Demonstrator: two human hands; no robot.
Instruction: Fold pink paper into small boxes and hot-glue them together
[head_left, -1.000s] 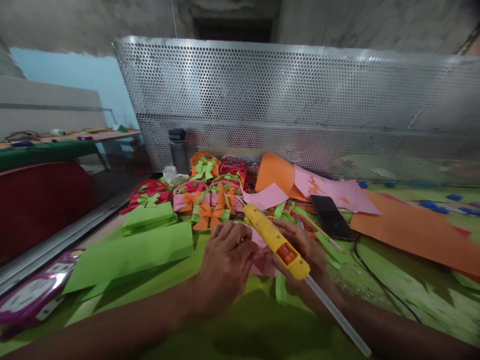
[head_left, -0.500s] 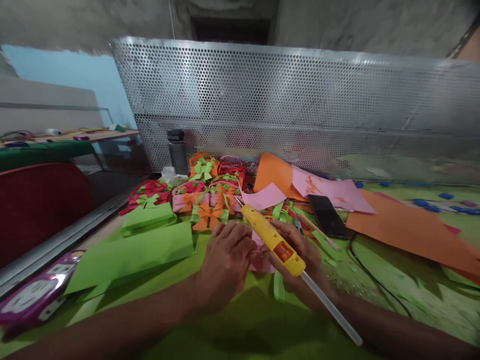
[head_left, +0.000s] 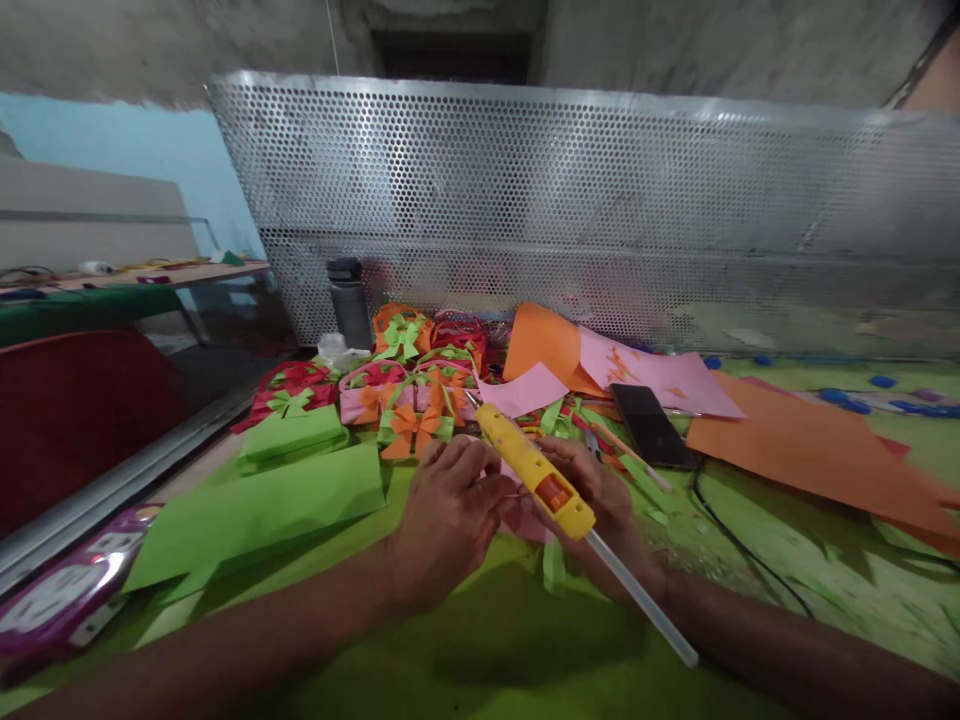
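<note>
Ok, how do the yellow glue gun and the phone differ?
The glue gun is yellow; the phone is black. The glue gun is held in the right hand; the phone lies flat, untouched. The glue gun has a translucent stick out its back; the phone is a plain slab. Both are elongated.

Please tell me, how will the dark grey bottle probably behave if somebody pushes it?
The dark grey bottle would probably tip easily, because it stands upright and looks tall and narrow. Once lying down, it might roll, since its body appears round.
</note>
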